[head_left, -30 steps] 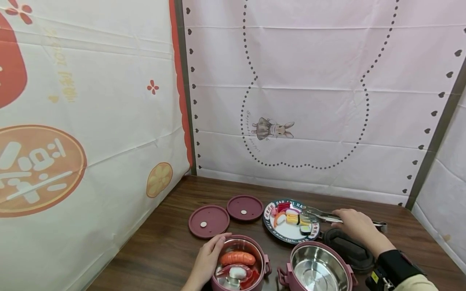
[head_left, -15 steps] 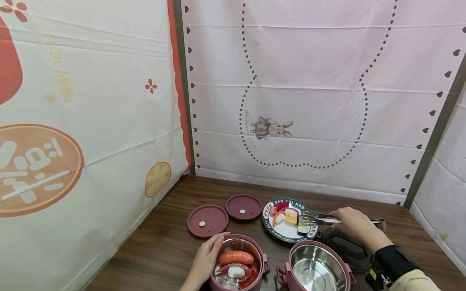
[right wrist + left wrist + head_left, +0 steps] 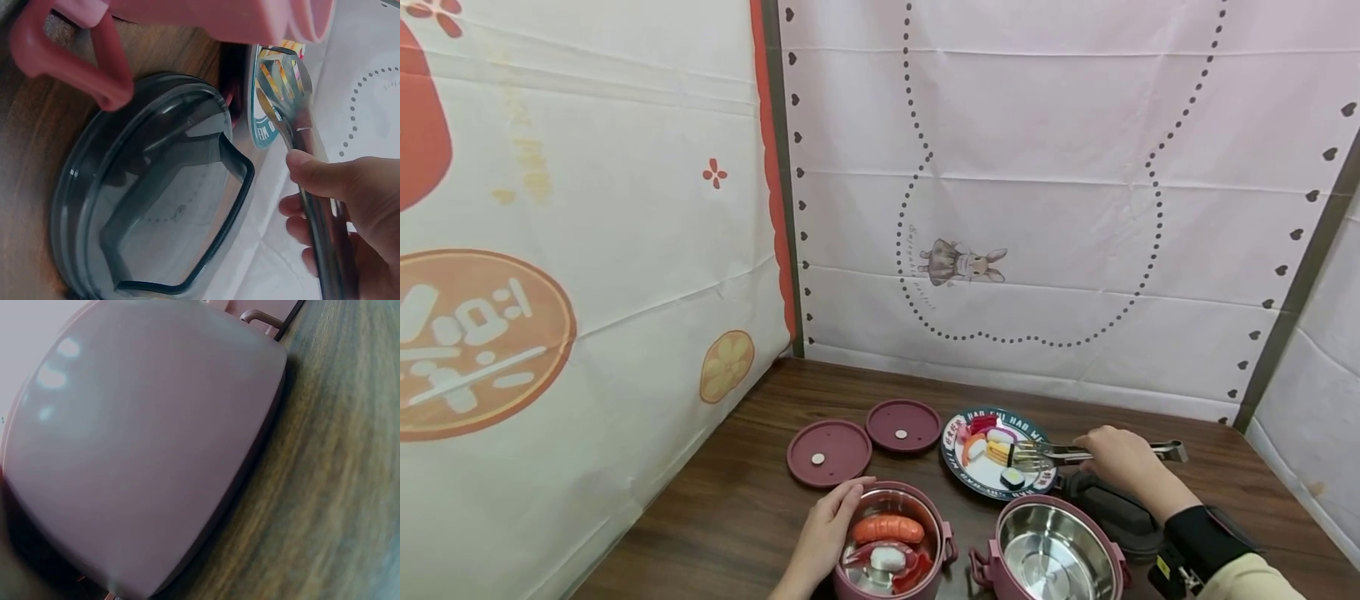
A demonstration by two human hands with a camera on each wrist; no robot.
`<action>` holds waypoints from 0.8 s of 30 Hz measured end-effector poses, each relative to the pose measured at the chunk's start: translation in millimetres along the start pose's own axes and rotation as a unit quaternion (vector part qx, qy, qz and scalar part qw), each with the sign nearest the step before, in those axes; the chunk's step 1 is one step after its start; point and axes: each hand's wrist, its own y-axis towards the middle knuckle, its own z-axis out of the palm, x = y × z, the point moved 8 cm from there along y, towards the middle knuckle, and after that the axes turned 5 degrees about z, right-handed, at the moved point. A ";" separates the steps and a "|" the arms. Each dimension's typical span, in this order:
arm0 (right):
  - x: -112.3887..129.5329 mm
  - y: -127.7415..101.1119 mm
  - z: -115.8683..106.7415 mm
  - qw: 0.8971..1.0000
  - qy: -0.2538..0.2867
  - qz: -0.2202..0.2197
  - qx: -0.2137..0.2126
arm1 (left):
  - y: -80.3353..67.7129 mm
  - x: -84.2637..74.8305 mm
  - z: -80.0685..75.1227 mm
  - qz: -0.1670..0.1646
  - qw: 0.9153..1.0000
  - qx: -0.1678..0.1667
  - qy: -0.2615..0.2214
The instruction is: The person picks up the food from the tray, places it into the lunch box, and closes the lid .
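Note:
My left hand [image 3: 826,533] holds the outer side and rim of a pink pot [image 3: 947,546] with a steel inside. In it lie a toy sausage [image 3: 887,528], a white piece [image 3: 887,559] and red pieces. My right hand [image 3: 1123,465] grips metal serving tongs [image 3: 1063,455], thumb on one side and curled fingers on the other in the right wrist view. The slotted tongs' head is at a yellow toy sushi [image 3: 998,452] with a dark band on the plate [image 3: 973,479]; whether it is pinched I cannot tell. A small sushi roll [image 3: 1012,478] lies close by.
A second pink pot [image 3: 1060,554] with nothing in it stands to the right. Behind it lies a dark, clear-topped lid [image 3: 169,206] with a handle. Two maroon lids [image 3: 829,454] rest at the back left. Printed cloth walls [image 3: 1037,208] border the wooden table [image 3: 700,517].
My right hand and the tongs have shifted slightly left over the plate. The small roll has slid left, and the yellow sushi has moved a little left. My left hand stays on the pot.

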 end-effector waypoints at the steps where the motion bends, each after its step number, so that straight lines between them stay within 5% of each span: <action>1: -0.1 -0.9 -0.7 1.000 -0.005 0.000 -0.007 | 0.1 -0.7 0.3 0.000 1.000 0.002 -0.001; 16: 1.0 -8.8 -24.8 0.998 -0.015 -0.004 -0.053 | 0.0 -4.5 0.2 0.002 1.000 0.012 -0.010; 24: 22.3 -13.8 -47.6 0.994 -0.007 -0.045 -0.098 | -0.8 -7.2 -3.0 0.011 1.000 0.011 -0.019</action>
